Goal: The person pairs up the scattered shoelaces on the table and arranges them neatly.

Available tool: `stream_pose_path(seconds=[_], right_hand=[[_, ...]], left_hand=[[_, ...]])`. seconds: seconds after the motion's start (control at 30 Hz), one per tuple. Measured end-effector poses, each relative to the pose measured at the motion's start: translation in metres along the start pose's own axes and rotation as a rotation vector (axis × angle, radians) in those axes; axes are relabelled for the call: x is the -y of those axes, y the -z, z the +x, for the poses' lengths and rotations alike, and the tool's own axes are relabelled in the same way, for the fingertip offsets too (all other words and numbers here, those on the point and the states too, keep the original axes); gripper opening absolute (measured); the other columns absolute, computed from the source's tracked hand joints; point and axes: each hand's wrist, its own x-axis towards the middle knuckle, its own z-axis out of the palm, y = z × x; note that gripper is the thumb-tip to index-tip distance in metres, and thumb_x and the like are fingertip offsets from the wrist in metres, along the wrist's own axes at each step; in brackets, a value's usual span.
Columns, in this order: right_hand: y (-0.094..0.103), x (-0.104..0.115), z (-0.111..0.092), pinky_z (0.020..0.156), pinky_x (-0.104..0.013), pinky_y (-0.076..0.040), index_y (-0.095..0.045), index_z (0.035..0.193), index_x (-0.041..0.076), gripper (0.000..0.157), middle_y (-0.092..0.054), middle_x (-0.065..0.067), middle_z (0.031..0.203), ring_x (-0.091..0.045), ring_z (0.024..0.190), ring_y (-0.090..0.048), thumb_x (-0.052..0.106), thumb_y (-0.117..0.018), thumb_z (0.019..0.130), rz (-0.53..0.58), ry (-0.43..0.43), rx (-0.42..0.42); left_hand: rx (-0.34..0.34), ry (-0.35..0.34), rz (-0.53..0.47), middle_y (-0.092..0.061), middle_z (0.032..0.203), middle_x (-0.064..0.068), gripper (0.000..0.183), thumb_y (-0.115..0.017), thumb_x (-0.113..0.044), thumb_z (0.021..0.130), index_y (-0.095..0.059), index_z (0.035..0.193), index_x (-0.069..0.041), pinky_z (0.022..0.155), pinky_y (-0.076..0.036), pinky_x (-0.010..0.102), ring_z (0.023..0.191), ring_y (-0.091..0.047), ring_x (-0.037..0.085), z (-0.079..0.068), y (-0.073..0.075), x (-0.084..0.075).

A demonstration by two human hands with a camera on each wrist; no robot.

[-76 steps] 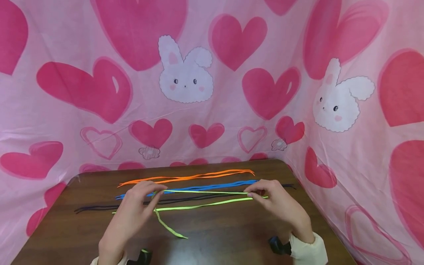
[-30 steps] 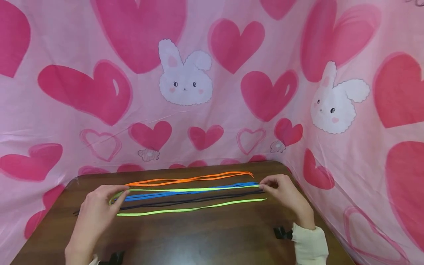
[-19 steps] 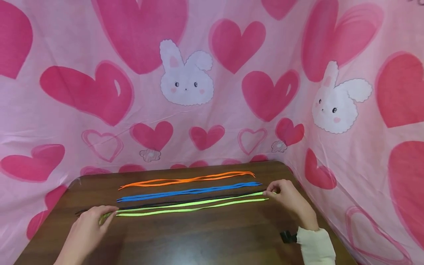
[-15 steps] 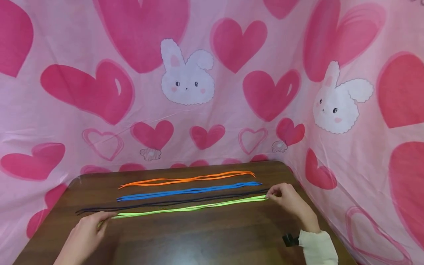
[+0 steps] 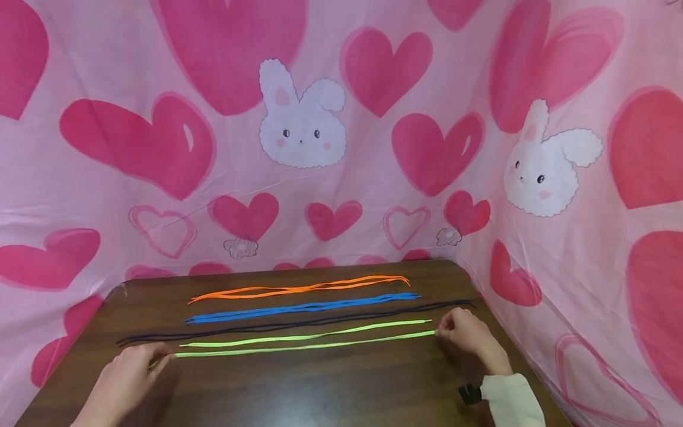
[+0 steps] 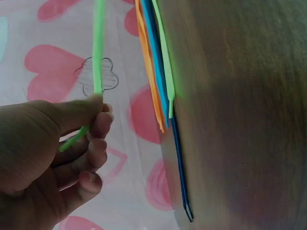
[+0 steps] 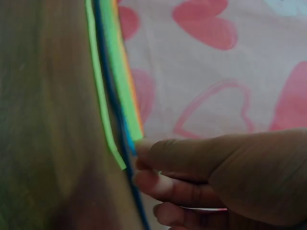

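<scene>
A yellow-green shoelace (image 5: 309, 346) is stretched straight between both hands, at the near side of a row of laces. My left hand (image 5: 125, 373) pinches its left end between thumb and forefinger; in the left wrist view a short tail of this lace (image 6: 98, 48) pokes out below the thumb. My right hand (image 5: 469, 338) pinches the opposite end, and the fingertips cover its tip. A second yellow-green shoelace (image 5: 256, 340) lies on the table just beyond, apart from both hands.
Farther back on the brown wooden table (image 5: 288, 391) lie dark shoelaces (image 5: 293, 324), blue shoelaces (image 5: 304, 308) and orange shoelaces (image 5: 299, 289), roughly parallel. A pink cloth (image 5: 368, 172) with hearts and rabbits hangs behind and at the sides.
My hands have spread apart, drawing the held lace and its dangling end out straight. They then lowered it over the other laces to the near side of the second yellow-green one.
</scene>
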Motion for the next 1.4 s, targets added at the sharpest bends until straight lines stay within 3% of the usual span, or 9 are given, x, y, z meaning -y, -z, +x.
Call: stream_pose_path(seconds=[0.2, 0.27, 0.4, 0.57, 0.73, 0.83, 1.4], right_hand=[[-0.006, -0.01, 0.009, 0.057, -0.036, -0.043, -0.069, 0.07, 0.019, 0.021, -0.062, 0.007, 0.069, -0.014, 0.065, -0.052, 0.029, -0.083, 0.083, -0.032, -0.059, -0.025], [-0.008, -0.013, 0.011, 0.056, -0.036, -0.042, -0.069, 0.07, 0.019, 0.022, -0.061, 0.006, 0.068, -0.015, 0.064, -0.052, 0.03, -0.084, 0.083, -0.044, -0.072, -0.029], [-0.013, -0.018, 0.014, 0.054, -0.035, -0.04, -0.067, 0.068, 0.018, 0.026, -0.058, 0.005, 0.066, -0.016, 0.063, -0.051, 0.031, -0.084, 0.083, -0.053, -0.106, -0.014], [-0.017, -0.021, 0.018, 0.054, -0.034, -0.04, -0.066, 0.065, 0.017, 0.03, -0.057, 0.005, 0.063, -0.016, 0.062, -0.05, 0.034, -0.084, 0.083, -0.039, -0.119, -0.011], [-0.017, -0.021, 0.021, 0.054, -0.033, -0.039, -0.066, 0.065, 0.017, 0.031, -0.057, 0.006, 0.062, -0.015, 0.063, -0.05, 0.035, -0.084, 0.083, -0.032, -0.108, -0.011], [-0.018, -0.022, 0.022, 0.054, -0.033, -0.039, -0.066, 0.066, 0.017, 0.029, -0.057, 0.006, 0.063, -0.014, 0.062, -0.05, 0.033, -0.083, 0.083, -0.021, -0.101, -0.01], [-0.019, -0.027, 0.024, 0.055, -0.033, -0.041, -0.068, 0.07, 0.017, 0.026, -0.059, 0.004, 0.067, -0.014, 0.064, -0.051, 0.033, -0.081, 0.085, -0.009, -0.102, 0.0]], left_hand=[[-0.048, -0.09, 0.016, -0.071, 0.079, 0.002, 0.023, -0.075, 0.012, 0.076, -0.075, 0.083, -0.01, 0.064, -0.054, 0.046, 0.072, -0.068, 0.026, 0.002, -0.011, 0.009], [-0.029, -0.071, 0.008, -0.072, 0.078, 0.002, 0.02, -0.075, 0.01, 0.077, -0.075, 0.082, -0.009, 0.062, -0.054, 0.046, 0.07, -0.067, 0.024, 0.003, -0.012, 0.011], [0.038, 0.031, -0.025, -0.071, 0.074, 0.001, 0.013, -0.078, -0.001, 0.081, -0.074, 0.076, -0.012, 0.058, -0.05, 0.044, 0.066, -0.063, 0.019, 0.005, -0.009, 0.015], [0.131, 0.119, -0.029, -0.063, 0.066, -0.005, 0.018, -0.08, -0.012, 0.085, -0.068, 0.072, -0.016, 0.053, -0.043, 0.039, 0.062, -0.055, 0.015, 0.008, -0.009, 0.023], [0.169, 0.105, -0.028, -0.063, 0.07, -0.004, 0.014, -0.077, -0.006, 0.085, -0.067, 0.078, -0.012, 0.054, -0.046, 0.04, 0.065, -0.058, 0.015, 0.006, -0.016, 0.031], [0.153, 0.085, -0.023, -0.064, 0.072, -0.003, 0.014, -0.077, -0.002, 0.083, -0.067, 0.078, -0.011, 0.054, -0.047, 0.041, 0.067, -0.059, 0.016, 0.005, -0.02, 0.033], [0.174, 0.097, -0.001, -0.063, 0.07, -0.004, 0.017, -0.077, -0.003, 0.083, -0.066, 0.075, -0.015, 0.054, -0.046, 0.042, 0.065, -0.058, 0.015, 0.009, -0.024, 0.032]])
